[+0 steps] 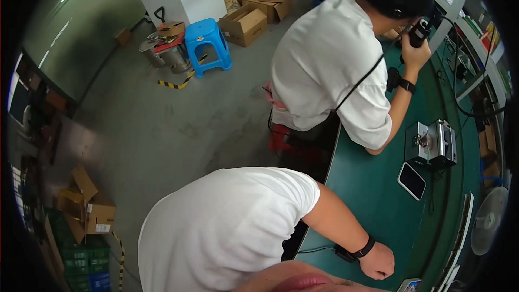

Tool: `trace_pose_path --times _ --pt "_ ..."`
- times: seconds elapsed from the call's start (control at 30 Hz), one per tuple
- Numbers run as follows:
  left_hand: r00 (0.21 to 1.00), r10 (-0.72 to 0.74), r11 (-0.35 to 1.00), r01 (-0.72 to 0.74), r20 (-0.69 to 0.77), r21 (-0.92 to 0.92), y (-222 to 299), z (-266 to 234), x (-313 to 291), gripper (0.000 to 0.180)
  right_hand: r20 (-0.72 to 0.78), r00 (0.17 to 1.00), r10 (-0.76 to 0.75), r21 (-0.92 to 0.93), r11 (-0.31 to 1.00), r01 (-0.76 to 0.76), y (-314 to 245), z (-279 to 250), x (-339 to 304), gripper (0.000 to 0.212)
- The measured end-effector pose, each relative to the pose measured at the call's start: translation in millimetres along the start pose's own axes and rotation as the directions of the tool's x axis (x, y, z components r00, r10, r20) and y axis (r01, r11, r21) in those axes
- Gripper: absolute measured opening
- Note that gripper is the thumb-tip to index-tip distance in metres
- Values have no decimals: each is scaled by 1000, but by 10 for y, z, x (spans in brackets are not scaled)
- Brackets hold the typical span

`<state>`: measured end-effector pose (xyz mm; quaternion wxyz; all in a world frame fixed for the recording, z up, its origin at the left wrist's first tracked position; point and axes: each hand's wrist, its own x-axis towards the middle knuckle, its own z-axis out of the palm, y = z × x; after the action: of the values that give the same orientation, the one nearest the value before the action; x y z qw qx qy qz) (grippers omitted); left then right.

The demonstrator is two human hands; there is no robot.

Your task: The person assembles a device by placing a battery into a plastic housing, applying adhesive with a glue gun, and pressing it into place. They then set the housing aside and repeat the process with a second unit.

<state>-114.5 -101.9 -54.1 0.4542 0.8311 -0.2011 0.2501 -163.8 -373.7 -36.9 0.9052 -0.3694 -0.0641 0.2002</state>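
Observation:
My left arm, in a white sleeve, reaches across to a green workbench (359,184). My left hand (377,261) rests on its surface, fingers curled into a loose fist, with no object visible in it. A black wristband (365,247) circles the wrist, with a dark corded device (346,254) at its underside. Farther along the bench, a phone (412,181) with a white edge lies beside a small silver-and-black boxy machine (427,143). Another phone-like object (409,285) is partly cut off at the lower edge. My right hand is out of view.
A co-worker in a white shirt (330,65) leans on the bench, one hand (416,54) raised, gripping a black corded device. Behind stand a blue stool (208,43), metal cans (175,57) and cardboard boxes (243,24). Shelving (476,38) lines the right; green crates (81,259) stand lower left.

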Motion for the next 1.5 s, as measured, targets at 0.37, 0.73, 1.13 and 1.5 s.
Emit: trace_pose_path --times 0.37,0.73,1.13,1.5 --pt "992 -119 993 119 -36 -9 178 -152 -104 27 -190 980 -62 -71 996 49 56 149 -44 34" --pt "968 -104 987 128 227 -97 323 -383 -28 42 23 976 217 77 973 -218 -126 -411 14 43" --pt "964 -30 997 48 264 -62 196 -199 -70 25 -142 989 26 69 997 -17 -16 11 -36 37" --pt "971 -67 994 86 229 -73 113 -107 -85 18 -152 986 -61 -62 997 52 -13 115 -35 35"
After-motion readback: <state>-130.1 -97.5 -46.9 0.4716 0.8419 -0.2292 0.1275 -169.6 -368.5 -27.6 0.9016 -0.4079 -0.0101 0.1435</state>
